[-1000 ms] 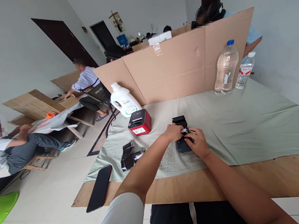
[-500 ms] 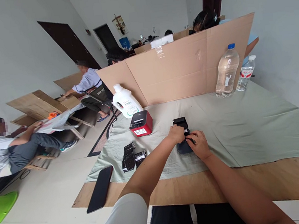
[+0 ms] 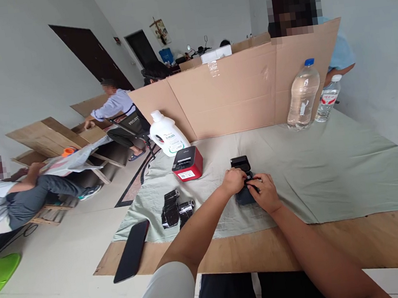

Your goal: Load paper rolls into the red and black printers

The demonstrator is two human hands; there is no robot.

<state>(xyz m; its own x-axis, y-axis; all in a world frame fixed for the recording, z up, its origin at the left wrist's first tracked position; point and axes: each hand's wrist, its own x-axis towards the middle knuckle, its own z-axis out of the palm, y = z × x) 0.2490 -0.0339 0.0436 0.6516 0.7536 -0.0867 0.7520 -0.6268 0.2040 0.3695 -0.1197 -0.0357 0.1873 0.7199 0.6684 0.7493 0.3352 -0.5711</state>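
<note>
Black device (image 3: 245,198) runs twelve-to-six, touched by your curled left hand (image 3: 234,182) at nine o'clock, right hand (image 3: 266,193) at four, pinch unclear.

Pale walls (image 3: 196,4); light tiled floor (image 3: 62,272) — dark door (image 3: 82,54), left.

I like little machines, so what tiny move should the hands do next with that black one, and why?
Probably lift the left hand clear while the right hand steadies the black machine. Its lid looks raised, and both hands have fingers at the opening, so closing it now might pinch them.
</note>
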